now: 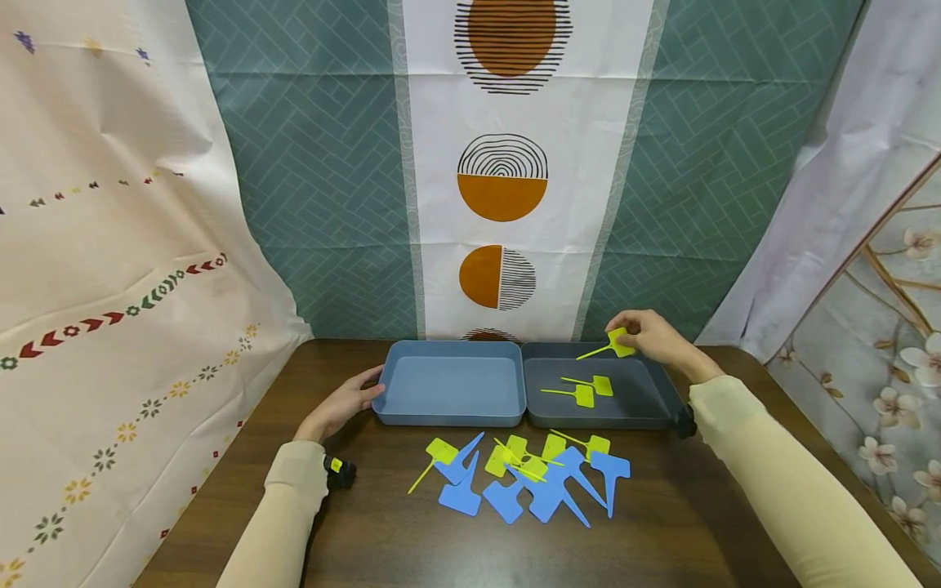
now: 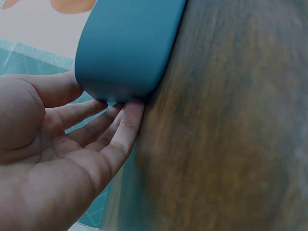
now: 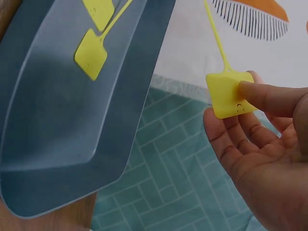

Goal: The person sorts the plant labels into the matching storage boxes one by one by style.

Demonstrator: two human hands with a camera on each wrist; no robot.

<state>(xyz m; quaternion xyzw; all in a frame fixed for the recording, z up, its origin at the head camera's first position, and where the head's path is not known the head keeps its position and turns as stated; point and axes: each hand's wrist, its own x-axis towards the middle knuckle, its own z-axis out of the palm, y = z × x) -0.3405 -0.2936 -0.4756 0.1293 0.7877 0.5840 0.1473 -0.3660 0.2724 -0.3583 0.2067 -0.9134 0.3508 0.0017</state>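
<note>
Pinching yellow tag [image 3: 224,96] in right hand [image 1: 653,335], above grey tray [image 1: 638,396]; touching blue tray [image 1: 452,384], left of grey tray, with loosely spread left hand [image 1: 347,406]. Apparently adding to 2 tags [image 1: 584,397] inside grey tray; probably calls for lowering, then letting go.

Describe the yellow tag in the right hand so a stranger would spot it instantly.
On the brown table, find the dark grey tray. By its far edge, the right hand pinches the yellow tag, held up while two others lie inside.
</note>
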